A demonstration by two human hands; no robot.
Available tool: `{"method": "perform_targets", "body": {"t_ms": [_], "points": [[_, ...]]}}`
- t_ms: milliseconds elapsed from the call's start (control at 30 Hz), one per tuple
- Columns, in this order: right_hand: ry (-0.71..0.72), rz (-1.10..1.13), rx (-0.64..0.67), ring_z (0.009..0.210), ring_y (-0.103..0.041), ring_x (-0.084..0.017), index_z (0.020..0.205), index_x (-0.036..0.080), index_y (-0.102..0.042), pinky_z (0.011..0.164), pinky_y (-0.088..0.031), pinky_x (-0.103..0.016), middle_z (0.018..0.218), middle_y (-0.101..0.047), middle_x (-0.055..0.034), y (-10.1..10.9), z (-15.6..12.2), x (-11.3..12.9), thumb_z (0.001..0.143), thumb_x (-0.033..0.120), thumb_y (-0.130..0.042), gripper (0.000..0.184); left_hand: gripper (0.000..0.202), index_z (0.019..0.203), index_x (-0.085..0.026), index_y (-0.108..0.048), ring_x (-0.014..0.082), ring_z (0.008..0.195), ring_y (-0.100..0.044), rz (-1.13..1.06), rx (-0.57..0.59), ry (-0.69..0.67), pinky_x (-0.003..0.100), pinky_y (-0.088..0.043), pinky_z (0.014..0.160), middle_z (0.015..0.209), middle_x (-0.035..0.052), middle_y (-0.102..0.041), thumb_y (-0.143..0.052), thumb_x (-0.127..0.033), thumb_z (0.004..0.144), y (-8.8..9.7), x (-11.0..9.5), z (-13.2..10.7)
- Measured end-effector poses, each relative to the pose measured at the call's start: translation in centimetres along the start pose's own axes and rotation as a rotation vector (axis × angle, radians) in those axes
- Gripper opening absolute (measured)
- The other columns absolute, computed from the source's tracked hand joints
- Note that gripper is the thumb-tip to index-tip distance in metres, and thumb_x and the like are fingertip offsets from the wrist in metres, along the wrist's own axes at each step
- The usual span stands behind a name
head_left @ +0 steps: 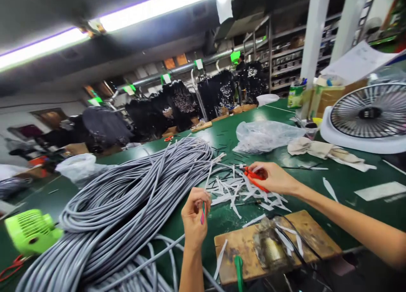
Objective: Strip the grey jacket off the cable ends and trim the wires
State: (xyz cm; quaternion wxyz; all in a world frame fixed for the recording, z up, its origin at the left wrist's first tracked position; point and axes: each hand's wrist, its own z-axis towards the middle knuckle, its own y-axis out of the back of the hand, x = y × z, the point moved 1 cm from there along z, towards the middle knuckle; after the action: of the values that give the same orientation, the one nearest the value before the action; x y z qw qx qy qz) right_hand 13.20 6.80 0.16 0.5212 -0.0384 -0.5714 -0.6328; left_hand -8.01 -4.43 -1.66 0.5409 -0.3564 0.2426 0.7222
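My left hand (194,213) is closed around the end of a grey cable, from which thin coloured wires (203,213) stick out beside the fingers. In my right hand (274,177) are red-handled cutters (257,182), their tip pointing left; whether the jaws are parted is too small to tell. Below the cutters lies a pile of white strips (236,192) spread over the green table (304,190). A large bundle of grey cables (133,194) fills the left side, with its trimmed ends lying close to the strips.
A stained wooden board (312,235) with a metal fixture (272,249) sits at the front edge. On the right are a white fan (371,114), a cloth glove (326,150) and a plastic bag (266,135). Orange-handled scissors (168,138) lie behind the cables; a green blower (31,232) stands left.
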Motion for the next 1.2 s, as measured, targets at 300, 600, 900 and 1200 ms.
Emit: {"method": "perform_targets", "body": {"t_ms": [300, 600, 900, 1200], "points": [[0.277, 0.105, 0.132, 0.055, -0.037, -0.009, 0.062, 0.016, -0.053, 0.051, -0.031, -0.020, 0.060, -0.047, 0.0038, -3.6, 0.7, 4.9, 0.064, 0.043, -0.065, 0.030, 0.024, 0.058, -0.017, -0.049, 0.0110, 0.061, -0.045, 0.104, 0.036, -0.081, 0.024, -0.035, 0.053, 0.073, 0.0013, -0.041, -0.052, -0.027, 0.080, 0.3, 0.0, -0.4], [0.365, -0.001, 0.096, 0.048, -0.029, -0.007, 0.051, 0.016, -0.048, 0.046, -0.022, -0.020, 0.051, -0.039, 0.0053, -3.8, 0.9, 4.4, 0.065, 0.042, -0.065, 0.034, 0.020, 0.058, -0.017, -0.051, 0.0121, 0.064, -0.045, 0.178, 0.085, -0.058, 0.025, -0.034, 0.055, 0.075, 0.0023, -0.042, -0.051, -0.018, 0.078, 0.3, 0.1, -0.7], [0.112, 0.285, -0.067, 0.047, -0.033, -0.007, 0.052, 0.015, -0.049, 0.044, -0.026, -0.019, 0.050, -0.042, 0.0042, -3.3, 1.2, 4.6, 0.068, 0.045, -0.061, 0.036, 0.029, 0.103, -0.021, -0.051, 0.0035, 0.042, -0.035, -0.020, 0.039, 0.342, 0.016, -0.026, 0.038, 0.070, -0.0008, -0.051, -0.058, -0.029, 0.075, -0.6, -0.6, -0.2], [0.057, 0.656, -0.156, 0.053, -0.043, -0.009, 0.068, 0.016, -0.054, 0.050, -0.035, -0.020, 0.060, -0.051, 0.0035, -5.7, 1.6, 6.8, 0.064, 0.032, -0.068, 0.022, 0.049, 0.117, -0.017, -0.049, 0.0028, 0.040, -0.030, -0.027, 0.070, 0.435, 0.015, -0.023, 0.035, 0.060, -0.0043, -0.044, -0.059, -0.037, 0.074, -0.7, -0.5, 0.0]]}}
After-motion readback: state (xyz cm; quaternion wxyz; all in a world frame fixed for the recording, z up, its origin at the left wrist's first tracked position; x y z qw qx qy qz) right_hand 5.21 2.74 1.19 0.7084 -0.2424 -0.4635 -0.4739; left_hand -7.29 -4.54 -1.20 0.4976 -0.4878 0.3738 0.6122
